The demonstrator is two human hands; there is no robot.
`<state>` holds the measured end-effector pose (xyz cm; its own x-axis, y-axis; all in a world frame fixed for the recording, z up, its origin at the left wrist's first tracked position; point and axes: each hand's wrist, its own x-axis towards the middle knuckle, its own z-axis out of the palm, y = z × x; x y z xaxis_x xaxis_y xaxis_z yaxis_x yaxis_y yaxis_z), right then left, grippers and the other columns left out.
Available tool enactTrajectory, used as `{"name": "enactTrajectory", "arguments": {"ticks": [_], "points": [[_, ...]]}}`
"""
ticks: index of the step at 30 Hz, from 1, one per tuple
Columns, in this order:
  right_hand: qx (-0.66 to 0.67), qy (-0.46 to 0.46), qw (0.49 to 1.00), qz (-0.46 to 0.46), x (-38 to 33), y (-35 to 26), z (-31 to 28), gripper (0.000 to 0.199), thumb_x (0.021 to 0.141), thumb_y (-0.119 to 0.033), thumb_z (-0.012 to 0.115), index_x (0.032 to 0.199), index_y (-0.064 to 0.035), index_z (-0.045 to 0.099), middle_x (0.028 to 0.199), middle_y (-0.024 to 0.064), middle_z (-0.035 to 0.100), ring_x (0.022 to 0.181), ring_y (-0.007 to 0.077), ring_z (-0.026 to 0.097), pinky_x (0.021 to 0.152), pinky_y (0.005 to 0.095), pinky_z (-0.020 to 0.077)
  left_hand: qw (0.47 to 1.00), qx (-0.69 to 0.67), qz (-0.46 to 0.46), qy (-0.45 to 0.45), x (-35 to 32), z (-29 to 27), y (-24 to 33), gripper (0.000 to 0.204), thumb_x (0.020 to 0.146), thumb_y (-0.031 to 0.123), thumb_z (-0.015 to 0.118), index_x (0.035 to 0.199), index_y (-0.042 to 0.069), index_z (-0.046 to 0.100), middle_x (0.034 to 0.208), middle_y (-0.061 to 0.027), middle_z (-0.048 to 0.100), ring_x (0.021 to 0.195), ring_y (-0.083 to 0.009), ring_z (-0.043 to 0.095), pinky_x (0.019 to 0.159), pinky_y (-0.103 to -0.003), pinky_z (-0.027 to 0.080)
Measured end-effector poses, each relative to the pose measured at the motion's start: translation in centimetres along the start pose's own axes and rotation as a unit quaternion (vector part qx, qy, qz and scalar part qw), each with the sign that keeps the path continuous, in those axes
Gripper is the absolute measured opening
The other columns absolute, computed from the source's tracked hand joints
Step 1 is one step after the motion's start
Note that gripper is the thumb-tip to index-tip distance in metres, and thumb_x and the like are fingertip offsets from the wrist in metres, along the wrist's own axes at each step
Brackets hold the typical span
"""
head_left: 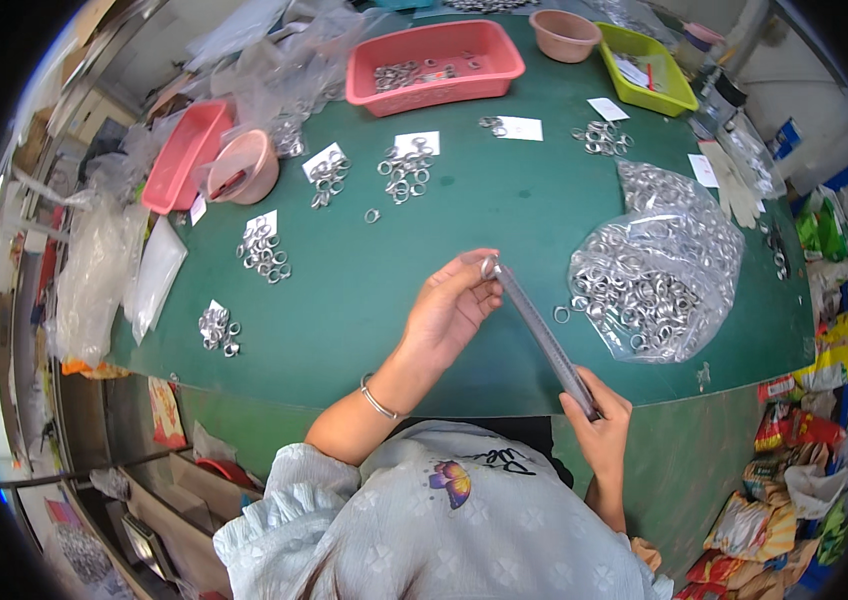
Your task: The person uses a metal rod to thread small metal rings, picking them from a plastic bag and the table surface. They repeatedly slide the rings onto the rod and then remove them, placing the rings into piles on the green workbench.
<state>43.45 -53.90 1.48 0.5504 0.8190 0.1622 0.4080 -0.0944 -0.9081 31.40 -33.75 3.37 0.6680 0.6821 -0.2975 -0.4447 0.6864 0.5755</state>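
My right hand (601, 418) is closed round the lower end of a long grey ring mandrel (544, 338), which slants up and left over the table. At its upper tip, my left hand (447, 312) pinches a silver ring (489, 267) between thumb and fingers. The ring is at the tip; whether it sits round it I cannot tell. To the right lies a clear plastic bag (716, 300) full of silver rings, open toward me, with a loose ring (562, 314) beside it. Another single ring (372, 215) lies left of my left hand.
Small piles of rings lie by white paper slips on the green table (484, 215), such as one pile (269, 255) at left. Farther back stand a pink basin (434, 100), a green tray (679, 98) and a round tub (564, 38). White gloves (734, 190) lie at far right.
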Motion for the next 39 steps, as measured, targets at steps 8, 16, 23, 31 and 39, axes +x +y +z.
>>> {"name": "enactTrajectory", "arguments": {"ticks": [8,16,23,31,39], "points": [[-0.102,-0.017,0.993,-0.055,0.9,-2.3,1.0,0.034,0.070,-0.001,0.070,0.103,-0.0003,0.062,0.066,0.0096,0.056,0.048,0.0142,0.049,0.045,0.0271,0.0392,0.983,0.174,0.041,-0.046,-3.0,-0.7,0.2,0.026,0.088,0.011,0.054,0.106,-0.007,0.057,0.089,-0.0122,0.064,0.069,-0.0096,0.054,0.063,-0.021,0.046],[-0.191,-0.009,0.976,-0.103,1.2,-5.1,2.5,0.036,0.069,-0.006,0.071,0.105,-0.0041,0.063,0.071,0.0080,0.059,0.050,0.0209,0.055,0.046,0.0300,0.0430,0.962,0.221,0.006,-0.162,-4.4,-2.1,-1.7,0.035,0.076,-0.001,0.064,0.110,-0.004,0.057,0.100,-0.0125,0.063,0.091,-0.0182,0.060,0.079,-0.028,0.048],[-0.192,-0.010,0.976,-0.105,1.1,-5.8,2.5,0.036,0.068,-0.007,0.072,0.102,-0.0050,0.064,0.073,0.0070,0.060,0.053,0.0206,0.058,0.048,0.0299,0.0443,0.973,0.177,-0.022,-0.149,-4.5,-2.8,-1.8,0.040,0.074,0.011,0.071,0.109,-0.003,0.058,0.100,-0.0106,0.060,0.094,-0.0182,0.057,0.081,-0.029,0.045],[-0.185,-0.010,0.974,-0.134,1.0,-5.8,2.5,0.037,0.066,-0.007,0.074,0.102,-0.0039,0.064,0.072,0.0078,0.061,0.051,0.0207,0.057,0.047,0.0298,0.0441,0.954,0.206,0.076,-0.203,-4.2,-2.7,-1.3,0.034,0.069,0.014,0.076,0.097,-0.003,0.065,0.092,-0.0078,0.058,0.083,-0.0149,0.056,0.076,-0.026,0.046],[-0.179,-0.027,0.975,-0.128,0.8,-6.7,2.1,0.039,0.065,-0.007,0.074,0.102,-0.0031,0.063,0.072,0.0083,0.060,0.050,0.0208,0.056,0.045,0.0301,0.0431,0.941,0.253,0.100,-0.199,-4.7,-2.7,-1.2,0.032,0.069,0.008,0.074,0.097,-0.004,0.065,0.093,-0.0071,0.059,0.083,-0.0139,0.057,0.076,-0.026,0.047]]}}
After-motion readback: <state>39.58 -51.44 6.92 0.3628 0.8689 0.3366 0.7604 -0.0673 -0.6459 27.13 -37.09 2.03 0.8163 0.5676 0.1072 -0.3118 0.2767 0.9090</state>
